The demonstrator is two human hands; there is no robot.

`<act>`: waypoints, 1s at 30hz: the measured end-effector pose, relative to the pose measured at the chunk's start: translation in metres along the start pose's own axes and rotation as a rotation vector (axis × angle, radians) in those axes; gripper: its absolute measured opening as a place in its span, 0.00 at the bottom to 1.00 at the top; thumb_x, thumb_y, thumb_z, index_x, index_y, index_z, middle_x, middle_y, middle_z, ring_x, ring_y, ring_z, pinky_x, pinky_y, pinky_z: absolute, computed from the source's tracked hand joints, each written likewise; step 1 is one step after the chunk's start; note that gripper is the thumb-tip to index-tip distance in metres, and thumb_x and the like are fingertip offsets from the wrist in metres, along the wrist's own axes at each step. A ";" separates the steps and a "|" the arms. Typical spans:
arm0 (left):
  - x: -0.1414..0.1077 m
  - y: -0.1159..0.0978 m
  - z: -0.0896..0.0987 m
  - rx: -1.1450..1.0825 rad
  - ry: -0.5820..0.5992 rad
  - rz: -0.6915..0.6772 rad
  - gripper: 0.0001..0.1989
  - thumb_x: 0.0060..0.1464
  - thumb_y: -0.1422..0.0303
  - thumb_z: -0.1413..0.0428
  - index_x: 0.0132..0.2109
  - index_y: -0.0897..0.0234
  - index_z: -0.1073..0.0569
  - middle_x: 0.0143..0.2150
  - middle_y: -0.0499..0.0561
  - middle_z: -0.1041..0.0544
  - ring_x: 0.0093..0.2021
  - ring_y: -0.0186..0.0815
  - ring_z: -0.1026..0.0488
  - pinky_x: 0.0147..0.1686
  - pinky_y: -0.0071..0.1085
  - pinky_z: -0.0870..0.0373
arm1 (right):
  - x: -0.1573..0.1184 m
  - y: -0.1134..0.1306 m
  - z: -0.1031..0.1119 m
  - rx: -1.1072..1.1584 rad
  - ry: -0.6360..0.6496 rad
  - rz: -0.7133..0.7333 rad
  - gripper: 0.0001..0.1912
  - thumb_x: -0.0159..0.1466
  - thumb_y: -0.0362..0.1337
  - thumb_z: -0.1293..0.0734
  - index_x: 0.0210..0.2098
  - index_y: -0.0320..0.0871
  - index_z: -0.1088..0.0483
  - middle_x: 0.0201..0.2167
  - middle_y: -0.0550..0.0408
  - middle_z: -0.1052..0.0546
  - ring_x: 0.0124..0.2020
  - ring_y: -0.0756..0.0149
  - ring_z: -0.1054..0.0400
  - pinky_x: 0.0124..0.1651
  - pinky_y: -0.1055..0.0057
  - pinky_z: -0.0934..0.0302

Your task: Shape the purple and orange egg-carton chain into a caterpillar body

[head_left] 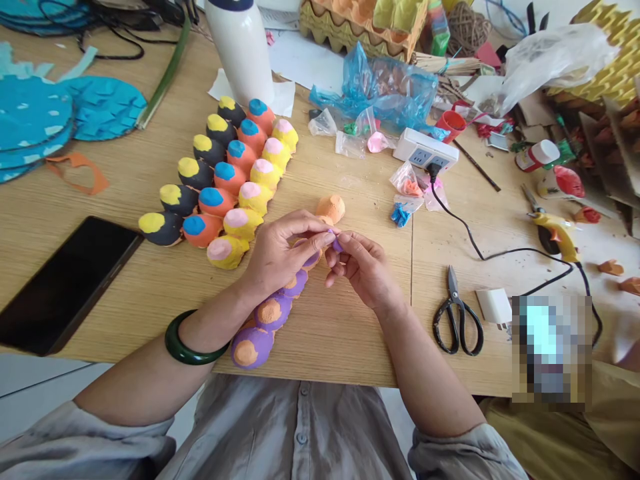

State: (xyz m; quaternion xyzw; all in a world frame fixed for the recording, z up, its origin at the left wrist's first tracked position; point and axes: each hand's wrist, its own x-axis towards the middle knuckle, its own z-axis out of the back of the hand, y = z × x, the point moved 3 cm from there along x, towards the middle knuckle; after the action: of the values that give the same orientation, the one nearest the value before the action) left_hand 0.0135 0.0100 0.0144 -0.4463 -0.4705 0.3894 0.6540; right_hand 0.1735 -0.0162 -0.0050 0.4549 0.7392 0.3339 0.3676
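My left hand [284, 252], with a dark green bangle [195, 339] on its wrist, and my right hand [361, 270] meet above the wooden table [350, 333]. Their fingertips pinch a small purple piece [337, 243]. Just beneath my left fingers lies a purple-and-orange cup [311, 258], partly hidden. A line of similar purple cups [273, 313] runs from under my left wrist towards the table's near edge. Beyond my hands sits an orange cup [331, 209]. Further left stand rows of painted egg-carton cups [225, 180] in black, orange and yellow.
A black phone [65, 283] lies at left, and black scissors [457, 313] at right. Beyond are a power strip [425, 150], a yellow glue gun [557, 237], blue plastic bags [375, 90], a white bottle [240, 47] and teal paper discs [35, 120].
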 end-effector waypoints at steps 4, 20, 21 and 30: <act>0.000 0.002 -0.001 -0.037 -0.016 0.012 0.09 0.64 0.54 0.32 0.37 0.51 0.17 0.39 0.49 0.16 0.38 0.42 0.17 0.39 0.45 0.14 | 0.000 0.001 0.000 0.002 0.001 0.010 0.22 0.63 0.56 0.21 0.34 0.44 0.26 0.27 0.62 0.26 0.23 0.75 0.38 0.27 0.74 0.25; 0.001 0.003 0.001 -0.061 0.026 0.064 0.13 0.57 0.54 0.28 0.49 0.47 0.14 0.47 0.51 0.15 0.44 0.44 0.17 0.43 0.46 0.15 | 0.001 0.001 0.000 0.071 0.033 -0.024 0.23 0.62 0.55 0.20 0.31 0.43 0.26 0.24 0.63 0.25 0.20 0.76 0.37 0.26 0.75 0.25; 0.001 0.003 0.001 -0.078 0.029 0.080 0.16 0.56 0.55 0.27 0.51 0.49 0.14 0.47 0.51 0.15 0.43 0.44 0.17 0.41 0.44 0.15 | 0.001 0.000 0.001 0.075 0.031 -0.026 0.23 0.62 0.55 0.20 0.31 0.43 0.26 0.23 0.63 0.25 0.20 0.76 0.37 0.26 0.75 0.25; 0.001 -0.001 0.003 -0.027 -0.009 0.033 0.04 0.60 0.60 0.31 0.36 0.48 0.16 0.38 0.48 0.15 0.43 0.45 0.17 0.46 0.48 0.18 | 0.001 0.001 0.000 0.040 0.026 0.000 0.23 0.62 0.57 0.21 0.32 0.43 0.26 0.25 0.62 0.25 0.22 0.75 0.36 0.25 0.74 0.25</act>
State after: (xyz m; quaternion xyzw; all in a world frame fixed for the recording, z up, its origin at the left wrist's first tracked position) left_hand 0.0111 0.0109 0.0164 -0.4610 -0.4712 0.3959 0.6393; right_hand 0.1736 -0.0152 -0.0044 0.4576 0.7505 0.3252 0.3488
